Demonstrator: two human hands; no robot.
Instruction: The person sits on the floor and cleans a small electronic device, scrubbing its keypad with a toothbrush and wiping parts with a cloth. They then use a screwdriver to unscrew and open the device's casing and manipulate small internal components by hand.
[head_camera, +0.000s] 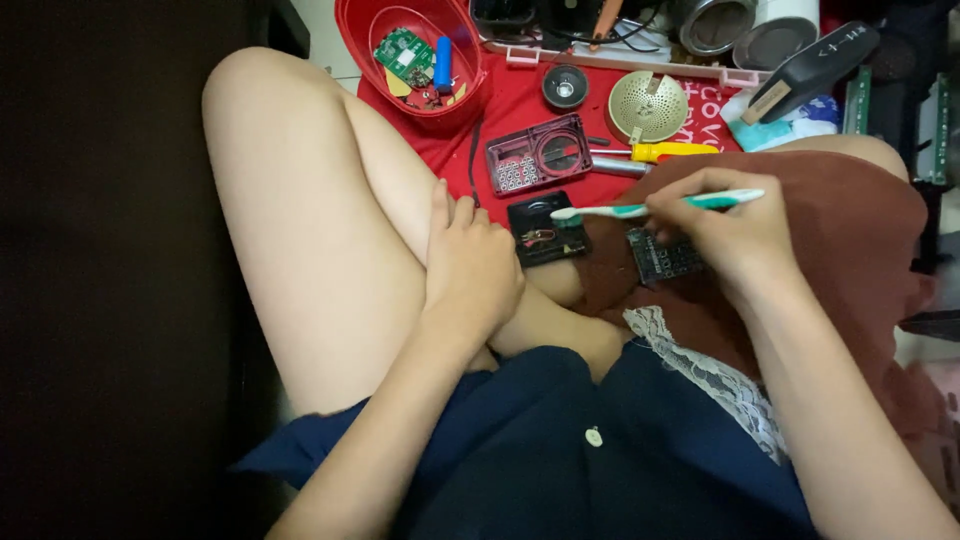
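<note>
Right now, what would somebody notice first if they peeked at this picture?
Probably the right hand in the middle, holding a white and green toothbrush above a small dark circuit board. The left hand rests on a leg beside a black case part. At the top, a red bowl holds a green circuit board.

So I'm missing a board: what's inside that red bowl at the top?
The red bowl holds a green circuit board, a blue cylinder, yellowish flat bits and small dark parts. Anything under the board is hidden, and the near wall hides part of the floor.
</note>
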